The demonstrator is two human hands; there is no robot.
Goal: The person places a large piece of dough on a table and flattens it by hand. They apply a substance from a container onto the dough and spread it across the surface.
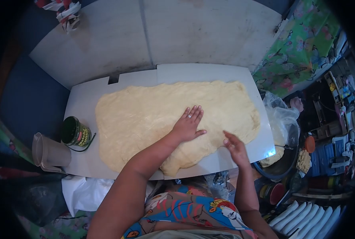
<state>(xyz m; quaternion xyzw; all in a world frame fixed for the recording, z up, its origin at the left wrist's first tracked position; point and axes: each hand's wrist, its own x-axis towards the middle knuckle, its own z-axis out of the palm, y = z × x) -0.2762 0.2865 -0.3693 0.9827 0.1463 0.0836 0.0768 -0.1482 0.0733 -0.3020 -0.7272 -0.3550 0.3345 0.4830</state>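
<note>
A wide, flattened slab of pale dough [141,109] is spread over most of a white board [205,71]. My left hand [188,126] lies flat on the middle of the dough, its fingers stretched out and a ring on one of them. At the near right edge of the dough is my right hand [235,149], with its thumb and fingers apart and nothing in it. Close to my body, a lobe of the dough [173,167] bulges toward the board's front edge.
A green-lidded tub [75,131] and a plastic pitcher [46,151] stand at the left. A dark basin [291,157] with more dough and a clear plastic bag [283,115] sits at the right. White panels [105,36] rise behind the board.
</note>
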